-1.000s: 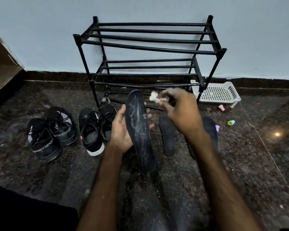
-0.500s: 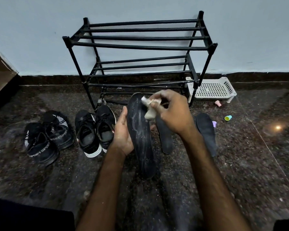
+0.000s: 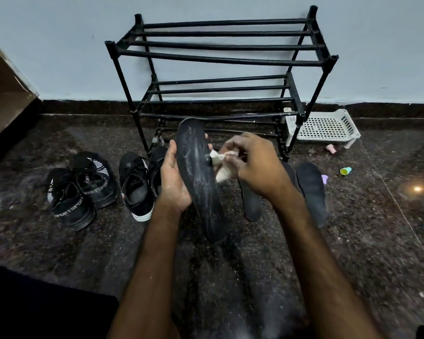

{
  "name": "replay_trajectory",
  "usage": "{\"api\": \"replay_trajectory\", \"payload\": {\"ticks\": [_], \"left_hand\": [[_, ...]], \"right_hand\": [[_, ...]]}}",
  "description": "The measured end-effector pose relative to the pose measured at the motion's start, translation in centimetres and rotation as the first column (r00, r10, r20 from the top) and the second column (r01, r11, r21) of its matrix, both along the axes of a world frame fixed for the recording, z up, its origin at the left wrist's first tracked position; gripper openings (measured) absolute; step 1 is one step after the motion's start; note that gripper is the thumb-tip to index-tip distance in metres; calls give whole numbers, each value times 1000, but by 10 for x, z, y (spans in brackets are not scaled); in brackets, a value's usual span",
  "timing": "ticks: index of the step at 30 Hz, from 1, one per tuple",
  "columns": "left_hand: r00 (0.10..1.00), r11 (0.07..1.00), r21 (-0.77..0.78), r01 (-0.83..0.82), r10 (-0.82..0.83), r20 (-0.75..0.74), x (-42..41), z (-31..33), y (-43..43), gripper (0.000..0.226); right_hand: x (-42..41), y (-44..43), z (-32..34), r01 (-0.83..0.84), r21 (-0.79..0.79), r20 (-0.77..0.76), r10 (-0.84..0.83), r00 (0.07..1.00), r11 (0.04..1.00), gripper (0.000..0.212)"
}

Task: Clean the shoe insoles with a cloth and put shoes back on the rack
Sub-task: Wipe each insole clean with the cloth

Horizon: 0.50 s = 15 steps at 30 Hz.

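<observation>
The left hand [image 3: 175, 178] grips a black insole [image 3: 198, 177] in front of the black shoe rack [image 3: 218, 58]. Its thumb lies along the insole's left edge and its fingertips show past the right edge. The insole stands nearly upright, with its toe end before the rack's lowest bars and its face streaked with pale dust. The right hand [image 3: 253, 165] pinches a crumpled white cloth [image 3: 222, 176], which touches the insole's right edge in its upper half.

Two more black insoles [image 3: 312, 189] lie flat on the dark granite floor [image 3: 377, 241] in front of the rack's right half, partly hidden by the right wrist and forearm. By the rack's front left leg stands a pair of black sneakers [image 3: 136, 189] with white soles. Further left of the rack sits a pair of black shoes lettered SPORT [image 3: 81, 192]. A white perforated plastic tray [image 3: 324, 128] lies just right of the rack. In front of it, a small pink piece [image 3: 331, 149], a teal cap [image 3: 345, 170] and a purple piece [image 3: 324, 179] lie on the floor.
</observation>
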<state>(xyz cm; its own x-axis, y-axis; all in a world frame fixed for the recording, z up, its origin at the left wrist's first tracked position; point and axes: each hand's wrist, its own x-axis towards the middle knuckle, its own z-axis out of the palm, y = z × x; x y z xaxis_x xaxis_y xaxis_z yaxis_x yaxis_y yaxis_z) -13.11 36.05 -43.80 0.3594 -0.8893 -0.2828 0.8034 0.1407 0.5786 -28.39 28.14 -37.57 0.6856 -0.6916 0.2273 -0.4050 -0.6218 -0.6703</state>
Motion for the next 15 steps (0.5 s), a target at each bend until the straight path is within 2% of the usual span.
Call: {"api": "replay_trajectory", "payload": {"ticks": [1, 2, 3, 4, 6, 7, 8, 9, 11, 13, 14, 15], "left_hand": [[1000, 1000, -4, -3, 3, 16, -1, 0, -2, 67], [1000, 1000, -13, -11, 11, 25, -1, 1, -3, 68], [999, 999, -19, -27, 28, 31, -1, 2, -4, 68], [998, 998, -22, -57, 58, 22, 2, 3, -4, 67], [993, 990, -70, -119, 118, -24, 12, -1, -1, 65], [990, 986, -95, -138, 135, -40, 18, -3, 1, 65], [989, 984, -106, -145, 141, -42, 23, -4, 3, 66], [988, 983, -106, -150, 147, -36, 26, -6, 5, 66], [988, 985, -83, -152, 150, -30, 27, -10, 7, 67], [990, 988, -58, -140, 138, -38, 24, -12, 5, 67], [991, 991, -48, -127, 125, -46, 21, -12, 3, 68], [992, 992, -40, -119, 117, -54, 17, -12, 1, 68]], "right_hand": [[8, 5, -3, -1, -54, 25, 3, 1000, 999, 13], [14, 11, -11, -70, -72, -28, 68, 997, 995, 14], [18, 18, -19, -175, -17, -129, 171, 977, 984, 14], [18, 25, -27, -270, 108, -261, 289, 921, 957, 14], [10, 34, -40, -376, 319, -479, 490, 728, 870, 18], [5, 33, -41, -389, 365, -531, 532, 660, 846, 19], [-1, 29, -40, -374, 387, -543, 536, 646, 843, 19], [-6, 22, -35, -343, 387, -529, 511, 678, 856, 17], [-9, 10, -21, -238, 293, -449, 352, 821, 926, 10], [-3, 5, -14, -96, 142, -213, 125, 969, 985, 5], [3, 8, -13, -47, 92, -88, 55, 995, 995, 8], [9, 14, -15, -34, 54, -40, 36, 999, 998, 10]]}}
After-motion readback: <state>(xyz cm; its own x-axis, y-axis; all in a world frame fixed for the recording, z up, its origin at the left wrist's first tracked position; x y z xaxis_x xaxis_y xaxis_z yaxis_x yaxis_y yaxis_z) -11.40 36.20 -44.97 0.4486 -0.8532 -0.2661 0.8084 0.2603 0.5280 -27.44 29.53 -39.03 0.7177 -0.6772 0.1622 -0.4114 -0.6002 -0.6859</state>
